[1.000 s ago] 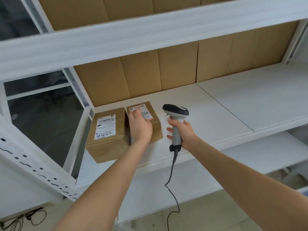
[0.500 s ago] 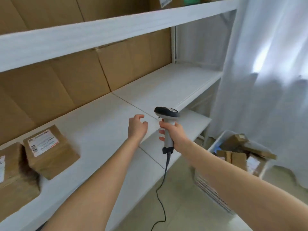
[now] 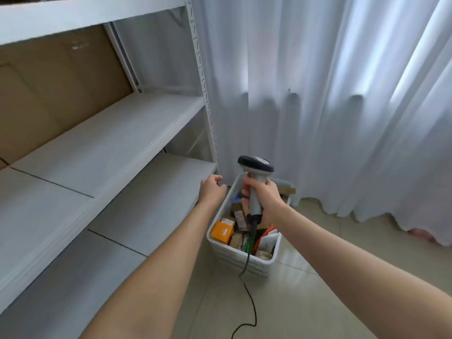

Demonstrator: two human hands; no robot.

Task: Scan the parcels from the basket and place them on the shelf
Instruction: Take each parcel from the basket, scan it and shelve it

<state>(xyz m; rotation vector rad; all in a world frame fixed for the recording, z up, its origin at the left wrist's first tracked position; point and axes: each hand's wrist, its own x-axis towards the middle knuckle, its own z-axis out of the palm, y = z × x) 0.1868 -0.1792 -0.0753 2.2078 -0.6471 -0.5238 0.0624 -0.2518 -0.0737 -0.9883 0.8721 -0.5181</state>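
Note:
A white basket (image 3: 221, 250) stands on the floor by the shelf's right end, filled with several parcels, among them an orange box (image 3: 221, 232) and brown cartons (image 3: 238, 214). My right hand (image 3: 265, 195) grips the handle of a grey barcode scanner (image 3: 255, 167), held upright above the basket. My left hand (image 3: 212, 189) hovers empty at the basket's left rim, fingers loosely curled and apart. The white shelf (image 3: 102, 143) runs along the left.
The scanner's black cable (image 3: 248, 297) hangs down over the basket front onto the tiled floor. A white curtain (image 3: 330, 106) covers the wall behind the basket. Brown cardboard (image 3: 56, 86) backs the shelf. A perforated upright post (image 3: 204, 94) stands at the shelf's corner.
My left hand let go of the small parcel on the shelf. The view swung right and down from the shelf to the basket, both hands travelling with it.

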